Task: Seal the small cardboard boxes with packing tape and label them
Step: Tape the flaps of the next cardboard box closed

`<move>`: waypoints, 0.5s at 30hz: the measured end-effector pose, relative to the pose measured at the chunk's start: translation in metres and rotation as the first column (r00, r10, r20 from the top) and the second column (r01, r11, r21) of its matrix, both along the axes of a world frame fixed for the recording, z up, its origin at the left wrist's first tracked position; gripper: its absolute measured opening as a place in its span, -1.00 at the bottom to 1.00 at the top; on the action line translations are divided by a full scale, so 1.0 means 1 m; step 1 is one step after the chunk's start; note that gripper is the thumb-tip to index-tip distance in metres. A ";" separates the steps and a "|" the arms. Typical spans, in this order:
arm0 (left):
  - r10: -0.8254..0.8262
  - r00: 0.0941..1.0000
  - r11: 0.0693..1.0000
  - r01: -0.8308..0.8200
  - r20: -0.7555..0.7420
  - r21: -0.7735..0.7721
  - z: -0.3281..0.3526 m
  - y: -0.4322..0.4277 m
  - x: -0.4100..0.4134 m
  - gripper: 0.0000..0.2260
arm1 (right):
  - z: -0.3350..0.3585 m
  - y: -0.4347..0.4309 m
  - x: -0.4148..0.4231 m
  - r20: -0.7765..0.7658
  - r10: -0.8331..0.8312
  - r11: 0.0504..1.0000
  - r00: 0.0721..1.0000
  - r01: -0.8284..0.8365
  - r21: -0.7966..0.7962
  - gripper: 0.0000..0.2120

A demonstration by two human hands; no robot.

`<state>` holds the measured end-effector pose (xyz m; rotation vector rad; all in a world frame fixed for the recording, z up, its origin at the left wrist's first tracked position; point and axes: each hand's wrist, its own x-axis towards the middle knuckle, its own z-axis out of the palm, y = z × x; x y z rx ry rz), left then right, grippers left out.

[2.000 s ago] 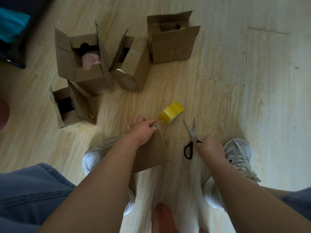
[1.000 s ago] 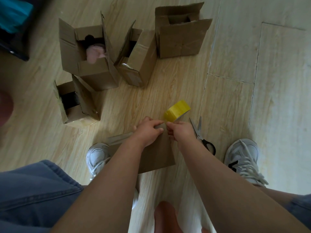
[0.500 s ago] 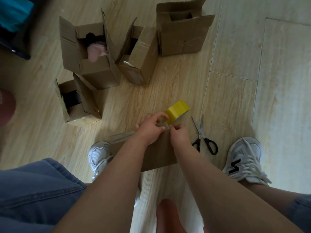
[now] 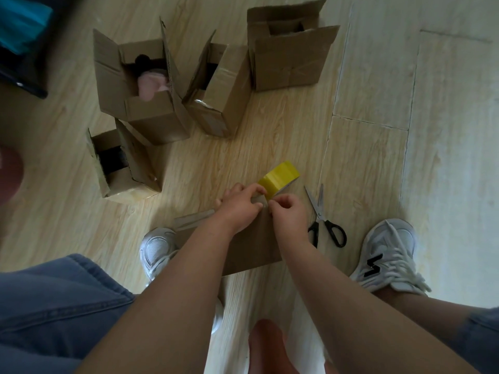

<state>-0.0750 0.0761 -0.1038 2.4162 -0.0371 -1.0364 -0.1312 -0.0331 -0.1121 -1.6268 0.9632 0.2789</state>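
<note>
Box (image 4: 253, 247) lies on the floor (image 4: 270, 130) between the shoes (image 4: 388, 249), tape roll (image 4: 279, 175) at its far edge. Left hand (image 4: 240, 205) curls its grip over that edge; right hand (image 4: 290, 211) pinches the tape strip (image 4: 258, 198) there. Scissors (image 4: 324, 220) lie just beside.

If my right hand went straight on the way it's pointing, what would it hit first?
Probably the yellow tape roll, just beyond the right hand. The left hand sits close beside that line, so it could touch that instead; depth is unclear.

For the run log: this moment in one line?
phase: taping box; left hand: pinches tape strip; right hand: pinches tape strip; scissors: on floor, untouched
</note>
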 end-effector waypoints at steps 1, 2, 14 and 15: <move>0.029 0.999 0.999 -0.028 0.017 -0.015 -0.002 0.001 -0.001 -0.77 | 0.003 0.000 -0.002 0.040 -0.001 1.000 0.999 0.000 0.008 -0.91; 0.069 0.997 0.997 -0.068 0.038 -0.046 -0.004 0.002 -0.001 -0.82 | 0.005 0.001 -0.004 0.065 -0.001 1.000 0.998 0.000 0.018 -0.86; 0.155 0.986 0.977 -0.145 0.055 -0.158 -0.004 0.002 -0.002 -0.79 | -0.001 0.001 0.001 -0.035 0.271 0.962 0.962 -0.270 0.034 -0.57; 0.156 0.986 0.976 -0.146 0.050 -0.162 -0.003 0.002 -0.002 -0.78 | -0.002 0.000 0.002 -0.043 0.290 0.957 0.956 -0.288 0.034 -0.57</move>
